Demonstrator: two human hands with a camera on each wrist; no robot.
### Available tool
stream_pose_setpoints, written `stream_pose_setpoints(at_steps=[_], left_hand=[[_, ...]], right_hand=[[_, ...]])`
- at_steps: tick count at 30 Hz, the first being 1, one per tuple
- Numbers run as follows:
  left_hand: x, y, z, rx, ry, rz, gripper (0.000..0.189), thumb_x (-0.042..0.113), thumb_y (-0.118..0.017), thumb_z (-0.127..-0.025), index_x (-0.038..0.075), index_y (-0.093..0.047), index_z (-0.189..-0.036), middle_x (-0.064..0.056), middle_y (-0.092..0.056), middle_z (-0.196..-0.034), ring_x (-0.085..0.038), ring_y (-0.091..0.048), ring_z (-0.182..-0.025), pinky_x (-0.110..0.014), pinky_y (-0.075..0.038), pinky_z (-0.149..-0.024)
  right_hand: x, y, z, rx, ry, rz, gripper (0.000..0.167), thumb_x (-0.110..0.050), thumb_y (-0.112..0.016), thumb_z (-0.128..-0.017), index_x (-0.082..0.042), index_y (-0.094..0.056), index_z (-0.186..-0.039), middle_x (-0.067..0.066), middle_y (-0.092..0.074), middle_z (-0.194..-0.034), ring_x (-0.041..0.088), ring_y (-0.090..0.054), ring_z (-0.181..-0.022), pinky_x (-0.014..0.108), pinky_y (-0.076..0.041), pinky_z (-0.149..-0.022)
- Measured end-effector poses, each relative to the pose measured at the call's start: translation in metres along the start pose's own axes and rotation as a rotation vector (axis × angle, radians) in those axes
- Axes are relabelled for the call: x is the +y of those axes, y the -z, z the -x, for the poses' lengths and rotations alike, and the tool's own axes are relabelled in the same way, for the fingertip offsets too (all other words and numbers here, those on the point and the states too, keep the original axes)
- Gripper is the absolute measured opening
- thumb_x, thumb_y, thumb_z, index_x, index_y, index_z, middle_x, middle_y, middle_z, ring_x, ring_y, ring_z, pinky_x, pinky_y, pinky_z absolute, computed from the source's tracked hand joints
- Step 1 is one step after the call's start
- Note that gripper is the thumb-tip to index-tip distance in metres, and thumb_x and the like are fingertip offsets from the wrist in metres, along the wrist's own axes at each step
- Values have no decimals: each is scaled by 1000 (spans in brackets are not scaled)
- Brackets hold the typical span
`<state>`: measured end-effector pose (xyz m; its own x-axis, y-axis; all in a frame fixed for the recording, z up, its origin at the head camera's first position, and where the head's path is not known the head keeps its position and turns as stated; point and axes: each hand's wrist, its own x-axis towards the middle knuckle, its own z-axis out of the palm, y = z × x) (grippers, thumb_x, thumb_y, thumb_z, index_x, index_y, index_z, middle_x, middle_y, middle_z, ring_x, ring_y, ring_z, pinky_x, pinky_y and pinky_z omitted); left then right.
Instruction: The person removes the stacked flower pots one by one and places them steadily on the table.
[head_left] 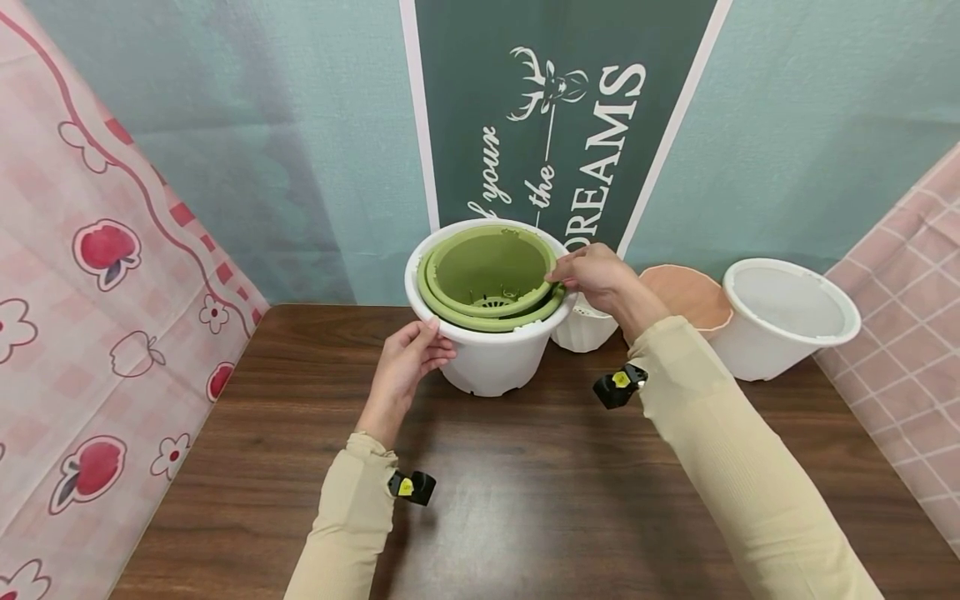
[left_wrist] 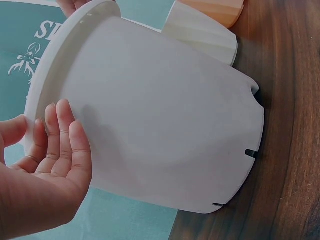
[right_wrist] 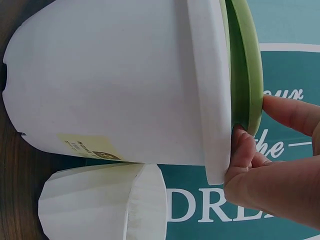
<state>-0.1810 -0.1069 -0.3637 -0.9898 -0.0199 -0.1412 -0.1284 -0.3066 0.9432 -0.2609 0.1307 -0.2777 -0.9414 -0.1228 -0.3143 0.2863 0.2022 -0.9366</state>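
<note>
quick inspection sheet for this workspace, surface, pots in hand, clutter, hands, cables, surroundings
Surface: brown wood-grain table, slightly glossy
Pots in hand: inner green pot and outer green pot nested in large white pot
Clutter: small white pot, orange pot, second white pot, all right of the stack
Hands: left hand holds large white pot's rim; right hand grips inner green pot's rim
Cables: nothing seen
Surroundings: lettered backdrop, pink cloth either side

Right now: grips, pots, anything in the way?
Left grip on rim of large white pot; right grip on rim of inner green pot. That's nested in outer green pot, both inside large white pot. Small white pot close alongside.
</note>
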Motion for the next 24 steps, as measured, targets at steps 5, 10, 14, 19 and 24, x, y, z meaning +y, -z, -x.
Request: stream_pose_setpoints(at_steps=[5,10,14,19,24], left_hand=[[0,0,0,2,1,-1,18,14,-51,-95,4,-54,-81,-5,-61,-71,-14,-62,-62,-24,-51,-62],[0,0,1,4,3,1,18,14,-51,-95,5,-54,-80,-4,-61,-70,-14,-62,-62,-23,-51,-61],[1,0,1,3,2,1,18,15,-51,-94,4,-54,-80,-4,-61,-70,-13,-62,-62,-23,-51,-61],[1,-1,0,3,1,4,18,15,-52,-94,5,-54,-80,-4,-61,-70,-13,-62,-62,-23,-51,-61],[1,-1,1,10,4,8,17,14,-51,-94,5,-54,-80,-4,-61,-70,-13,-62,-62,-23,-51,-61]], right_hand=[[0,1,0,-16,-3,11,24,10,-52,-84,15,-46,-107,15,-42,-104,9,-50,-73,18,-47,-71],[0,2,1,-22,-6,3,21,10,-53,-84,14,-48,-103,16,-42,-104,9,-51,-73,19,-47,-73],[0,3,2,-27,-3,-6,19,11,-55,-83,14,-50,-100,16,-45,-101,10,-54,-71,20,-48,-73],[-1,4,4,-40,7,-40,12,13,-53,-82,13,-54,-94,15,-48,-94,11,-56,-68,21,-49,-72],[-3,4,8,-54,24,-58,11,14,-51,-81,4,-55,-77,13,-51,-90,10,-54,-68,20,-48,-70]])
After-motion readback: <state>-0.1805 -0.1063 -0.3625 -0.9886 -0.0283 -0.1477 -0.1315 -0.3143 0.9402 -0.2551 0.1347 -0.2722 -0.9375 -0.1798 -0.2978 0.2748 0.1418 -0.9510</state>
